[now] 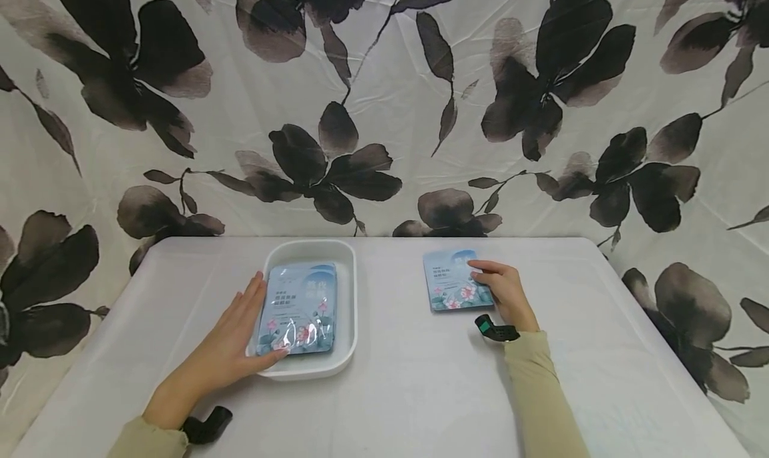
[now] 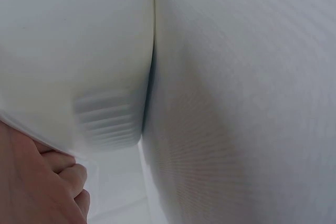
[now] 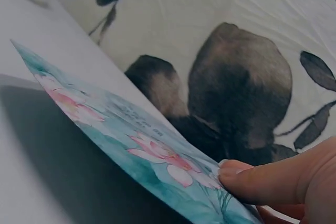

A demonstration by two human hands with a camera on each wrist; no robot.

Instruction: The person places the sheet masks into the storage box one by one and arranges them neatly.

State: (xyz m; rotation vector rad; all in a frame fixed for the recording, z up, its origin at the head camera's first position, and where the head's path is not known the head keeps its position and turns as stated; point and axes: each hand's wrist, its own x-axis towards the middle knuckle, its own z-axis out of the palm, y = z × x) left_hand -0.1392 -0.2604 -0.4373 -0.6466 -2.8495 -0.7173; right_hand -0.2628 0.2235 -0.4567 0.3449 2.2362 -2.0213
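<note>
A white plastic tray (image 1: 351,311) stands left of the table's middle, with blue flower-printed sachets (image 1: 300,304) lying in it. My left hand (image 1: 231,341) lies along the tray's left side, fingers outstretched against the rim and thumb reaching over the near corner by the sachets. In the left wrist view, the tray's ribbed outer wall (image 2: 105,119) shows beside the fingers (image 2: 71,177). To the right, my right hand (image 1: 510,294) pinches the right side of another flat blue sachet (image 1: 453,281). The right wrist view shows this sachet (image 3: 152,150) tilted, its lower edge raised above its shadow, with the thumb on the printed face.
A white cloth covers the table (image 1: 396,391). Behind it hangs a pale curtain (image 1: 420,111) printed with dark flowers. Black bands sit at both wrists, the right one (image 1: 495,328) just below the held sachet.
</note>
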